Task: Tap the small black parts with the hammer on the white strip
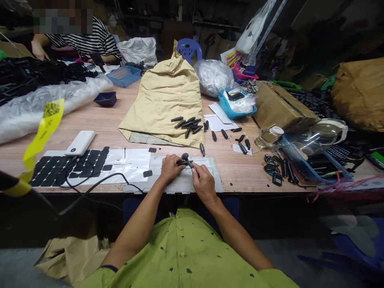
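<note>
At the table's front edge, my left hand [171, 168] pinches a small slim black part [181, 163] against a pale flat board [214, 172]. My right hand [205, 184] is closed round the handle of a short dark tool with a round head [185, 156], like a small hammer. Its head is just above the black part; whether they touch I cannot tell. Beyond my hands, several black tapered pieces [188, 123] lie heaped on a beige cloth [168, 92]. One more black piece [202, 150] rests just past the board's far edge.
Left are a sheet with black stickers [90, 166], a white power bank [80, 143] and a black cable [105, 176]. To the right stand a clear jar [269, 137] and a blue basket [312, 164]. Across the table sits a person in a striped top [99, 40].
</note>
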The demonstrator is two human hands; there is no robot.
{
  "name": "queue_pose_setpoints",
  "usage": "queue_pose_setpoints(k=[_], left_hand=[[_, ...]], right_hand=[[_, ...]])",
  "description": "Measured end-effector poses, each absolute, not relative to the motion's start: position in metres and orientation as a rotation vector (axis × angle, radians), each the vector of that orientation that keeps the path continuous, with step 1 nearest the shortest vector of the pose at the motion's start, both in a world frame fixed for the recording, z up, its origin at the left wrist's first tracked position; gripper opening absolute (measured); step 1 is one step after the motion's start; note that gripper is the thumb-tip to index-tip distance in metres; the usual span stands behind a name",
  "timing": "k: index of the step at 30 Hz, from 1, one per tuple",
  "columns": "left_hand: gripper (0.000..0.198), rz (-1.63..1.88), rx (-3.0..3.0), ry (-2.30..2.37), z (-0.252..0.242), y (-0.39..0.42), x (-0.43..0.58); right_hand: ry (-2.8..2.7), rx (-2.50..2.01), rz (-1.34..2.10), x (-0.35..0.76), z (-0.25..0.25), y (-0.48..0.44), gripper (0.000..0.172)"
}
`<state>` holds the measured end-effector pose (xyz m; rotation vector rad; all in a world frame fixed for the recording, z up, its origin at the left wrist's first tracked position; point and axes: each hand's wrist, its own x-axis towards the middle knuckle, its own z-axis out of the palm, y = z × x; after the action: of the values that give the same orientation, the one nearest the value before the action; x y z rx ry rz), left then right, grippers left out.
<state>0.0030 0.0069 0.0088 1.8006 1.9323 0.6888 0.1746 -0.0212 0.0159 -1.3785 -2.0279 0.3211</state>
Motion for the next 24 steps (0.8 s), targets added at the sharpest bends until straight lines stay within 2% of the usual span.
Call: queue_pose_setpoints(k=[6, 10, 16, 24], left_hand=[[0.012, 0.695, 1.775, 1.936, 0.009, 0.006, 0.005], [0.014, 0.797, 1.745, 1.894, 0.006, 0.006, 0.002], [0.033, 0.938, 1.635, 1.871, 0.005, 0.005, -0.004], [0.033, 1.109, 1.417, 1.787, 0.019, 0.0, -0.004]], right_hand=[[-2.044, -1.438, 0.337, 0.175, 0.007, -0.019, 0.034], [-1.96, -1.528, 0.193, 0.189, 0.001, -0.003, 0.034], [-1.985, -1.667, -0.042, 0.199, -0.013, 0.005, 0.028], [-2.125, -1.707, -0.167, 0.186, -0.008, -0.005, 0.025]])
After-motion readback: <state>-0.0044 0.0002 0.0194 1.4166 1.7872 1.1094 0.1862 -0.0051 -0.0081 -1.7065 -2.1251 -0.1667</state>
